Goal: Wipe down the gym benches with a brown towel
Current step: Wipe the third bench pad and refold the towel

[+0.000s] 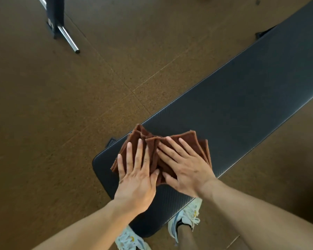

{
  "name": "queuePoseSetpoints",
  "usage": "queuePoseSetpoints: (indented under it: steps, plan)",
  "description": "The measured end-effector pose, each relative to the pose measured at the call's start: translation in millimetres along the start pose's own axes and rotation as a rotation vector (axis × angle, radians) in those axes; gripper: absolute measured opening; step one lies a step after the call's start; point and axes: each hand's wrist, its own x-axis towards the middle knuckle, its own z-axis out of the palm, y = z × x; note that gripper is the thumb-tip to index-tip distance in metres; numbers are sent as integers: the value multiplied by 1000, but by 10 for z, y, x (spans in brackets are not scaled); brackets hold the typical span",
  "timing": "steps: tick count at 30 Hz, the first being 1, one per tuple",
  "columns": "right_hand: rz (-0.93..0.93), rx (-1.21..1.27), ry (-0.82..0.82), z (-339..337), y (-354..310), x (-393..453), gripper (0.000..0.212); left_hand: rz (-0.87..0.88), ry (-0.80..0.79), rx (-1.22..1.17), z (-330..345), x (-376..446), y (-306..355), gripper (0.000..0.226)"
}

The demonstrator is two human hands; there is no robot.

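Hands lay flat, fingers straight, neither grip clenched: the left hand (134, 179) and right hand (183, 166) pressed side by side on the bunched brown towel (192, 141). Under both palms the towel sat on the near end of the dark padded worktop (242, 98). Below the wrists, white sneakers (187, 216) stood on brown floor (61, 114).

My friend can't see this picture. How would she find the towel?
Look for the long dark bench lying slantwise over the brown floor. At its near end, the left hand and right hand press flat on a bunched, folded cloth: that is the towel. It is the only reddish-brown, soft, wrinkled thing on the smooth bench.
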Motion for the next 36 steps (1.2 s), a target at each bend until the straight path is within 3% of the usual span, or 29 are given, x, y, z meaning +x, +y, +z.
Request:
queuePoseSetpoints:
  steps: [4,9,12,17,19,25,31,36]
  plan:
    - [-76,8,-26,-190,626,233,69,-139,-6,-93,-166,446,454,82]
    - [76,5,-20,-434,1418,302,70,-81,22,-28,-410,1168,1012,80]
    - [238,55,50,-498,1750,226,69,-9,-2,32,-607,1647,1384,76]
    - [806,192,259,-397,1980,-104,67,177,-78,145,-815,2336,2120,76]
    - [921,219,303,-343,1871,-178,65,246,-54,220,-788,2383,2243,75]
    - [944,267,293,-148,1242,-384,61,508,-12,316,-596,1941,1801,74]
    - [770,247,186,-26,496,-365,58,504,26,267,-457,1273,983,71]
    - [599,222,120,-56,-130,24,58,392,61,179,-493,866,72,72]
